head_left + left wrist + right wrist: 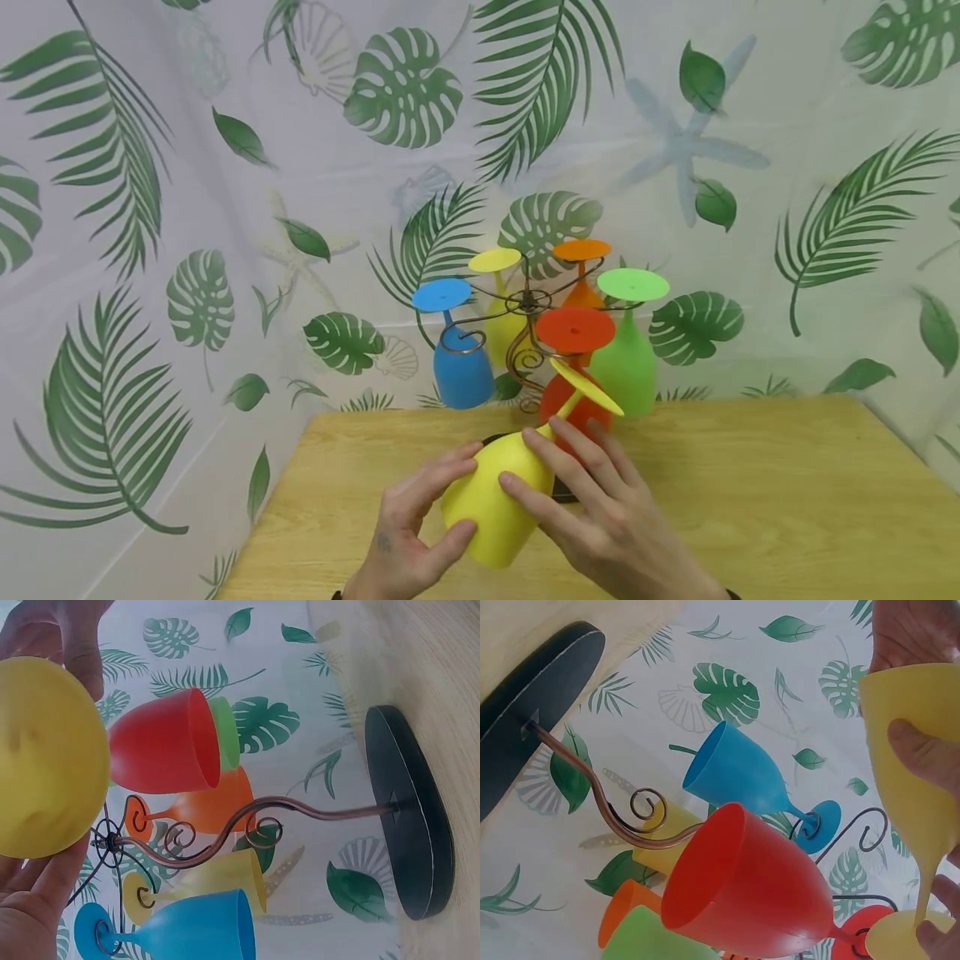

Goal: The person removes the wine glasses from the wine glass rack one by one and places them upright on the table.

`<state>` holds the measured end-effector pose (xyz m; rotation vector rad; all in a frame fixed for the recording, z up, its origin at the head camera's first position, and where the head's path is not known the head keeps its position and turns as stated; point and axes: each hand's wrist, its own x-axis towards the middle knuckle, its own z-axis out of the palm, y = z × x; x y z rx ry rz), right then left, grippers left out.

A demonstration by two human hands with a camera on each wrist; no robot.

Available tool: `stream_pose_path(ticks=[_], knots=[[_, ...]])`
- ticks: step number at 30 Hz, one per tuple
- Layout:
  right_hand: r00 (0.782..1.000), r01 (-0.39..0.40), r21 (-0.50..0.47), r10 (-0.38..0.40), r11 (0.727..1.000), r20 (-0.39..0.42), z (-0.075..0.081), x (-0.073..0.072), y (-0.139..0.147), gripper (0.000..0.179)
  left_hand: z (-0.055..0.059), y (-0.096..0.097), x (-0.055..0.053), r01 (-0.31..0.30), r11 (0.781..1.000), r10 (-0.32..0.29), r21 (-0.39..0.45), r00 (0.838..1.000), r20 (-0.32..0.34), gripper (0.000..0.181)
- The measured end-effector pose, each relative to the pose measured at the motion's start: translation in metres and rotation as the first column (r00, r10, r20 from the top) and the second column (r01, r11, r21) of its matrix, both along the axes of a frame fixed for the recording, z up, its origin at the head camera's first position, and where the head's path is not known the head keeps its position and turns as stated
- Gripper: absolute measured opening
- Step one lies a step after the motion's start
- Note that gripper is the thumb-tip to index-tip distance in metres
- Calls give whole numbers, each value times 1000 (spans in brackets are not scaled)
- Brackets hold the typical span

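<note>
Both hands hold a yellow plastic goblet [495, 500] in front of the rack, tilted with its foot up toward the right and its bowl mouth down toward the left. The left hand [408, 529] grips the bowl near the rim, thumb below and fingers above. My right hand [618, 512] holds the goblet from the other side, its digits on the bowl and around the stem. Behind it, a metal goblet rack [528, 302] carries upside-down goblets: blue [463, 375], red [576, 331], green [626, 367], orange [582, 250] and another yellow one [495, 260].
A curled hook [874, 832] on the rack bears no goblet. The rack's copper-coloured post [322, 815] rises from a black base [412, 817] on the wooden table [757, 492]. A leaf-printed cloth [247, 208] hangs behind the table and along the left.
</note>
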<state>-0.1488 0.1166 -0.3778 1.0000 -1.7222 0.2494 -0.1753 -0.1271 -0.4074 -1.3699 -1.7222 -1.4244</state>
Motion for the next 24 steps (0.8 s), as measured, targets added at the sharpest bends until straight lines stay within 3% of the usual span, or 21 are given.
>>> stream_pose_path(ticks=[6, 10, 19, 24], knots=[[999, 29, -60, -31, 998, -42, 0, 1, -2, 33, 1, 2, 2, 65, 996, -68, 68, 997, 37, 45], [998, 51, -72, -53, 996, -25, 0, 4, -2, 36, 4, 2, 3, 90, 991, -95, 101, 995, 44, 45], [997, 67, -102, -71, 992, -38, 1, 9, -3, 37, 7, 5, 6, 98, 986, -107, 137, 992, 61, 41], [999, 33, -108, -32, 994, 11, 1, 11, -3, 38, 8, 7, 7, 114, 982, -125, 151, 990, 65, 37]])
